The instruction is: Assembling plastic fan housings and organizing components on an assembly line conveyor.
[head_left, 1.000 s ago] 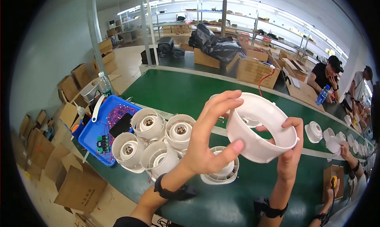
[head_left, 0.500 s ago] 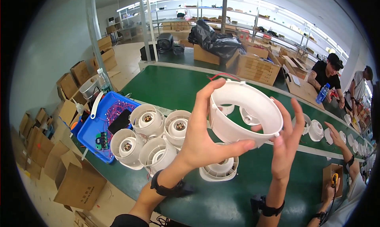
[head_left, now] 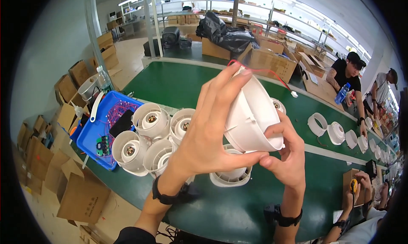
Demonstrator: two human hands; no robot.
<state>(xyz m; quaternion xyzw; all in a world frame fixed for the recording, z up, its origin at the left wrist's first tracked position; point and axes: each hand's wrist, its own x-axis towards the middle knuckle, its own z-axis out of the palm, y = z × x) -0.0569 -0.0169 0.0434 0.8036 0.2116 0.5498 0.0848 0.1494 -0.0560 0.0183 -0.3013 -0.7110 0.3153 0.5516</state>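
Above the green table I hold a white plastic ring housing (head_left: 246,116), tilted on its side. My left hand (head_left: 214,129) wraps the left side of it, fingertips at the upper rim and thumb along the bottom. My right hand (head_left: 287,152) grips the lower right rim, its fingers curled inside and its thumb touching the left thumb. From the top of the housing a thin red wire (head_left: 270,70) trails right to a small white connector (head_left: 294,94). Below my hands stands a white housing with a ribbed rim (head_left: 231,176), partly hidden.
Several white fan housings (head_left: 129,150) cluster left of my hands. Beside them a blue tray (head_left: 87,137) holds red wires, a black object and a green circuit board (head_left: 103,146). More white parts (head_left: 335,132) line the belt at right. Co-workers' hands (head_left: 361,184) work at the right edge.
The housing has turned from nearly level to tilted on its side. My right hand, spread before, has closed on the rim. The red wire now hangs to the right.
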